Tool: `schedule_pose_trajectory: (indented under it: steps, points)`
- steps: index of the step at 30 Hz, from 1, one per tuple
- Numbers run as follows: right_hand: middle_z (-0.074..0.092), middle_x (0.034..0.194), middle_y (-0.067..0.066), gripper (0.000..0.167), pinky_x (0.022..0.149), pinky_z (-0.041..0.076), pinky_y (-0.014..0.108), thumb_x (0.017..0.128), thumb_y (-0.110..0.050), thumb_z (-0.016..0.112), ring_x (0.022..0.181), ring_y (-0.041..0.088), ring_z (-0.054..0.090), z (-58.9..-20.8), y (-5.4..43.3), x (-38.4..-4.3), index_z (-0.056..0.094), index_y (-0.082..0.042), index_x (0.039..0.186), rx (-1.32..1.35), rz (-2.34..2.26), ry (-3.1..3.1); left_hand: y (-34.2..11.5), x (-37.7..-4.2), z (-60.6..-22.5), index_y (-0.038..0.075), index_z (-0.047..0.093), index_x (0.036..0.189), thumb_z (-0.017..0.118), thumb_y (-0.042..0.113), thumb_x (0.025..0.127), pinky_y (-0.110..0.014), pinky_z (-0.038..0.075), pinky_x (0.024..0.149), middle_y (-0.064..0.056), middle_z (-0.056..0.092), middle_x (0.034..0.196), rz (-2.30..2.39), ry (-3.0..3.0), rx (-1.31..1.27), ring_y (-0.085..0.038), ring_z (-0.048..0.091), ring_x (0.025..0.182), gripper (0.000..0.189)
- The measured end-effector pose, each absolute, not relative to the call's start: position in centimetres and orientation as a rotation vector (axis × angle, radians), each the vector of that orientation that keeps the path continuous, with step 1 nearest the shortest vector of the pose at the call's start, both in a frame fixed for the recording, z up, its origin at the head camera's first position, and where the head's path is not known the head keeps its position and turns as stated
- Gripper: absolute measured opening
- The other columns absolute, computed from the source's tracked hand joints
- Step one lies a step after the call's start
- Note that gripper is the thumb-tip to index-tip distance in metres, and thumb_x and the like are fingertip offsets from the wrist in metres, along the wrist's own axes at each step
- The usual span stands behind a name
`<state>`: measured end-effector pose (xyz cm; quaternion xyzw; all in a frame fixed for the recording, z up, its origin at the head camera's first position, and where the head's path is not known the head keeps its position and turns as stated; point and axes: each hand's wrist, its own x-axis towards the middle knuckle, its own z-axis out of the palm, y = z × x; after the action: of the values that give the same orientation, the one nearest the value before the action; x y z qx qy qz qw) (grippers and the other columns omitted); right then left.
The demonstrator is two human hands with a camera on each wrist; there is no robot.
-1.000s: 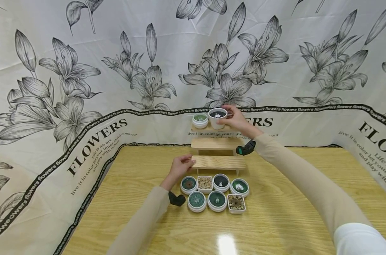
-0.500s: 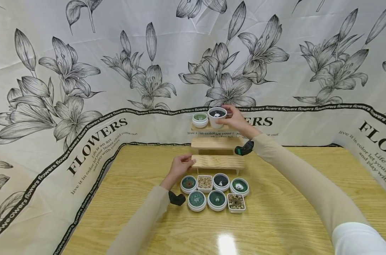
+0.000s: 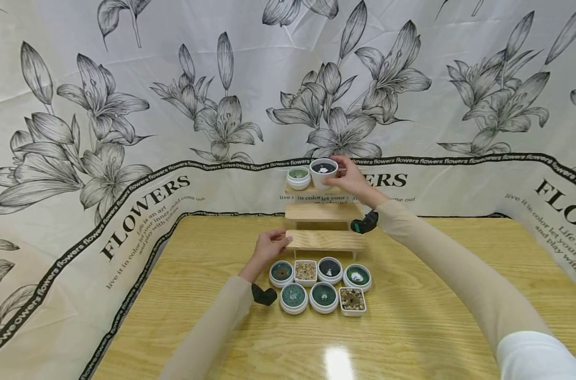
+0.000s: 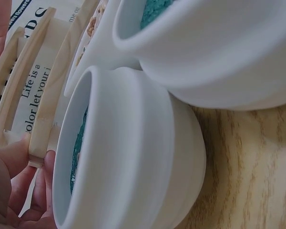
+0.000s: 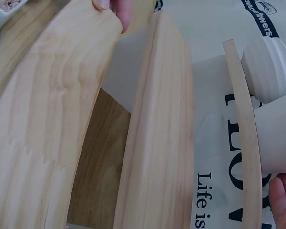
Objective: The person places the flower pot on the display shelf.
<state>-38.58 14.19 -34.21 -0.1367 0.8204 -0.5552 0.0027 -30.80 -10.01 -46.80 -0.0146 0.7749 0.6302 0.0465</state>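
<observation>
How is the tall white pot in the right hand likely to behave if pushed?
The white pot probably won't flex: its wall looks firm and even. It may tip if pushed high up, since it narrows toward its base. Its smooth side could prove slippery.

White cup (image 5: 278,136) cut off, right wrist view.

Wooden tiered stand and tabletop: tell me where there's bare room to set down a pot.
Bare: the middle shelf; the bottom shelf, right of the left hand; the tabletop, right of the seven pots. Crowded: among those pots, and on the top shelf around the ribbed pot, tapered pot and right hand.
</observation>
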Motion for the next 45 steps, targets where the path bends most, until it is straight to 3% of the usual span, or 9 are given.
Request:
schedule_pose_trajectory:
  steps: [13, 24, 30, 37, 45]
  points:
    - [0.035, 0.146, 0.023, 0.073, 0.103, 0.045, 0.048, 0.086, -0.005, 0.069, 0.125, 0.040, 0.044, -34.4, 14.2, -36.8, 0.029, -0.002, 0.147, -0.396, -1.809, 2.669, -10.0, -30.9, -47.1, -0.002, 0.061, 0.126, 0.069, 0.009, 0.088, -0.021, 0.056, 0.062, -0.015, 0.066, 0.100, 1.946, 2.370, -0.057, -0.006, 0.057, 0.068, 0.040]
    - [0.041, 0.139, 0.024, 0.069, 0.101, 0.044, 0.054, 0.082, -0.001, 0.072, 0.119, 0.042, 0.046, -34.9, 14.7, -34.3, 0.035, 0.002, 0.141, -0.593, -1.761, 2.782, -9.9, -30.8, -47.1, -0.003, 0.061, 0.125, 0.069, 0.008, 0.088, -0.021, 0.056, 0.061, -0.015, 0.065, 0.099, 1.951, 2.382, -0.064, -0.006, 0.057, 0.069, 0.039]
    - [0.042, 0.139, 0.023, 0.070, 0.102, 0.043, 0.054, 0.083, -0.006, 0.074, 0.119, 0.040, 0.046, -35.0, 15.3, -32.9, 0.037, -0.002, 0.142, -0.613, -1.776, 2.778, -9.9, -31.0, -47.2, -0.003, 0.061, 0.125, 0.069, 0.009, 0.088, -0.020, 0.056, 0.061, -0.015, 0.065, 0.099, 1.948, 2.384, -0.071, -0.006, 0.058, 0.070, 0.039]
    - [0.043, 0.136, 0.028, 0.069, 0.099, 0.043, 0.057, 0.082, -0.001, 0.073, 0.118, 0.043, 0.047, -34.9, 16.1, -30.6, 0.037, 0.002, 0.141, -0.649, -1.749, 2.798, -9.9, -31.1, -47.3, -0.003, 0.062, 0.125, 0.069, 0.008, 0.088, -0.021, 0.056, 0.062, -0.018, 0.065, 0.102, 1.950, 2.375, -0.068, -0.006, 0.057, 0.068, 0.039]
    - [0.049, 0.131, 0.020, 0.068, 0.094, 0.047, 0.045, 0.083, -0.005, 0.074, 0.113, 0.033, 0.049, -36.5, 17.8, -28.8, 0.040, -0.002, 0.140, -0.708, -1.702, 2.836, -10.0, -30.9, -47.2, -0.003, 0.061, 0.125, 0.069, 0.009, 0.088, -0.021, 0.057, 0.062, -0.015, 0.064, 0.100, 1.949, 2.370, -0.073, -0.007, 0.058, 0.069, 0.040]
